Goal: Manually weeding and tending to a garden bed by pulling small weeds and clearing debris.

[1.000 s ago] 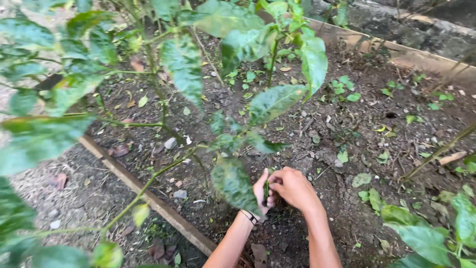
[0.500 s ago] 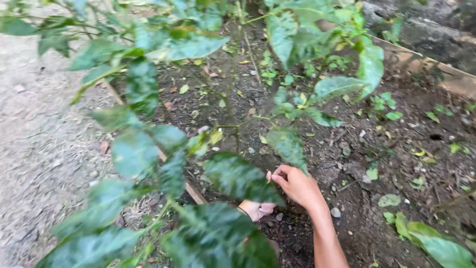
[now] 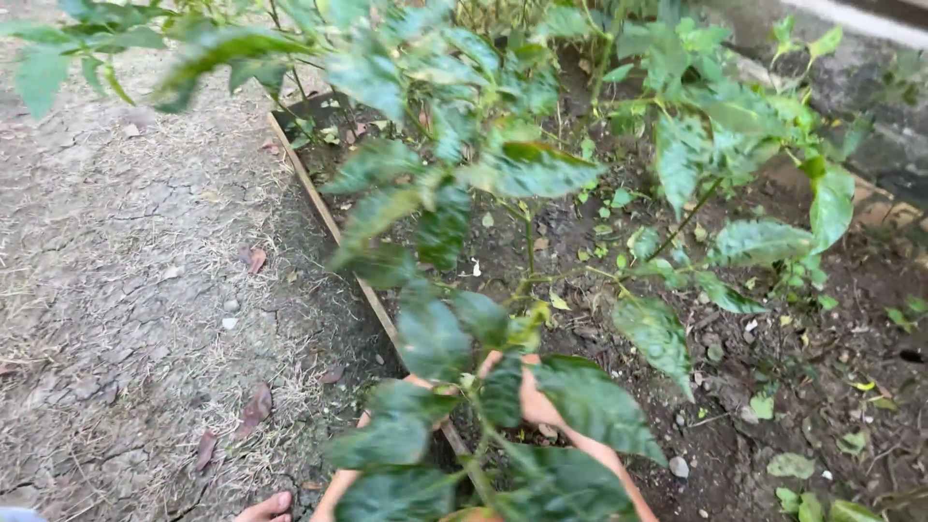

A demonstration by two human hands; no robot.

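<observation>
My foot (image 3: pixel 263 506) is on the dry cracked ground (image 3: pixel 126 290), left of the leafy plant (image 3: pixel 483 319). Both hands are under its lower leaves: left hand (image 3: pixel 418 384), right hand (image 3: pixel 535 398), mostly covered, so can't tell their grip. Beyond the plant, a wooden border (image 3: pixel 319 208) edges the soil bed (image 3: pixel 773 367).

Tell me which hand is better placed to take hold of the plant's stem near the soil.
Probably right: the right hand shows directly below the stem; the left hand sits by the wooden edging, mostly leaf-hidden.
</observation>
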